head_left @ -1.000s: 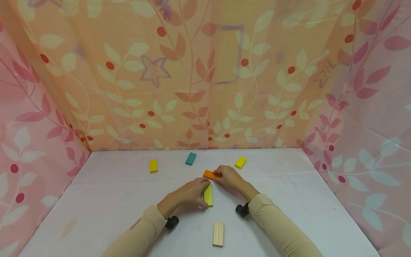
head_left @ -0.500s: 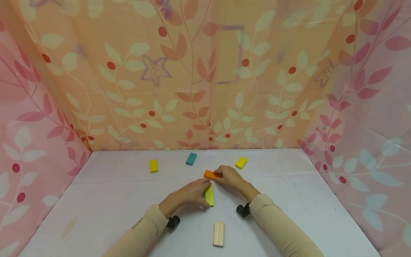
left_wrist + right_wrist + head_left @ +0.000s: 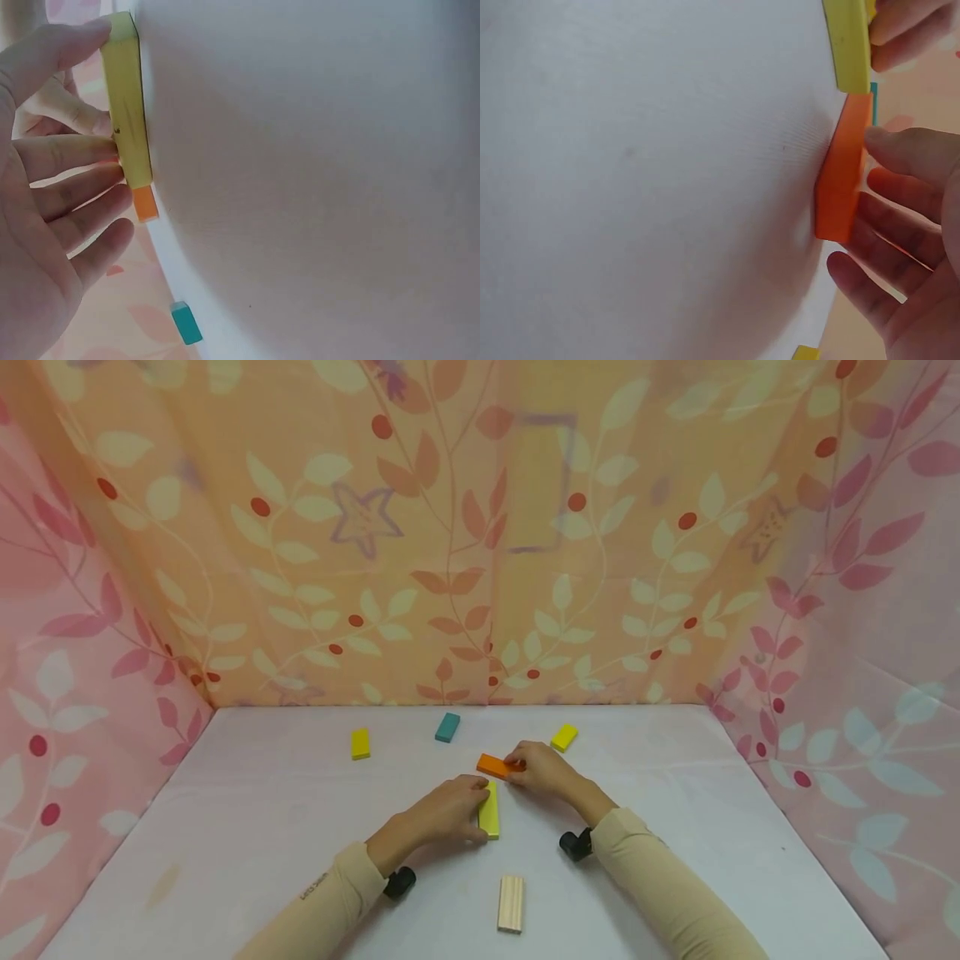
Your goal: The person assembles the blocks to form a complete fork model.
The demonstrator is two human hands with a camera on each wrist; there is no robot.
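A pale yellow wooden block (image 3: 489, 814) lies lengthwise on the white table. My left hand (image 3: 450, 812) holds it, thumb at its near end and fingers towards its far end, as the left wrist view shows. Just beyond that far end lies an orange block (image 3: 492, 766), angled across it. My right hand (image 3: 543, 771) pinches the orange block by its right part; thumb and fingertips meet its edges in the right wrist view. The two blocks' ends are close together; whether they touch I cannot tell.
A plain grooved wooden piece (image 3: 511, 904) lies near the front. Further back are a yellow block (image 3: 361, 744) on the left, a teal block (image 3: 447, 727) in the middle and another yellow block (image 3: 564, 738) on the right. Patterned cloth (image 3: 420, 568) walls the table's back and sides.
My right hand has shifted slightly to the right, and a little more of the orange block shows. My left hand and the pale yellow block stay nearly still.
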